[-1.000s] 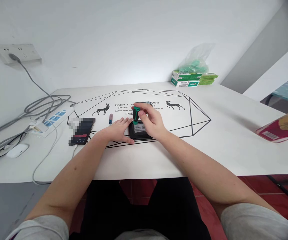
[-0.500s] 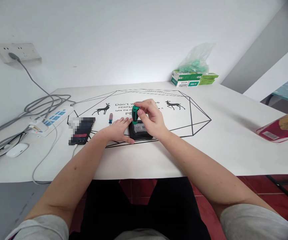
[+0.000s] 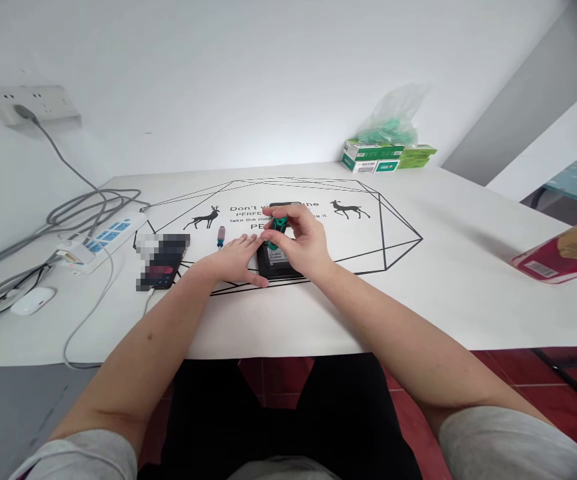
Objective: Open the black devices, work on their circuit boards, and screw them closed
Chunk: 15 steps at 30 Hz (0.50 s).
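Observation:
My right hand (image 3: 307, 244) grips the green-and-black handle of a screwdriver (image 3: 277, 235) between thumb and fingers. The handle stands over a flat black device (image 3: 281, 272) with a printed label on its top. Its tip and much of the device's far part are hidden behind my hand. Flat on the table, my left hand (image 3: 241, 260) has its fingers spread, with fingertips and thumb at the device's left edge. Just beyond the left hand lies a small screwdriver (image 3: 221, 237) with a clear reddish and blue handle.
Left of my hands are a phone (image 3: 171, 263) on a cable, a power strip (image 3: 111, 233), coiled grey cords, a white earbud case (image 3: 33, 301) and glasses. Green boxes (image 3: 373, 157) with a plastic bag sit at the back right. A red-and-yellow package (image 3: 563, 253) stands at the right.
The screwdriver handle has shifted slightly right and tilted, and the fingers of my right hand have turned around it. My left hand has stayed in place.

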Motion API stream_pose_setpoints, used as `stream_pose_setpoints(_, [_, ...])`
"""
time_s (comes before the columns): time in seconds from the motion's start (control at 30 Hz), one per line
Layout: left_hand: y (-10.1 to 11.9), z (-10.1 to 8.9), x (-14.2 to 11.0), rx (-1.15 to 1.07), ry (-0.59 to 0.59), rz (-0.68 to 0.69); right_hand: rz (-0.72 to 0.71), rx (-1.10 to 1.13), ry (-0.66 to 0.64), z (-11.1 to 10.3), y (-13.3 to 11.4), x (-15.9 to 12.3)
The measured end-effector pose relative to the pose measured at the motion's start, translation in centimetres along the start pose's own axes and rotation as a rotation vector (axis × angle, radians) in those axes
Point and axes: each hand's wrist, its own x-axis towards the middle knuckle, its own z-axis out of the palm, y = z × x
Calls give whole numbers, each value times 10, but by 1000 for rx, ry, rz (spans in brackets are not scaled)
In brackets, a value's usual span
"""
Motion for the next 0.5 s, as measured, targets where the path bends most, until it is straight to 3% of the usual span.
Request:
stream_pose_setpoints(0.2, [6,-5,-2,-9,-25,-12,24,24,42,1,1,-1])
stream_pose_setpoints(0.5, [25,-17,-8,8,-119,-156,20,31,105,-4,7,2])
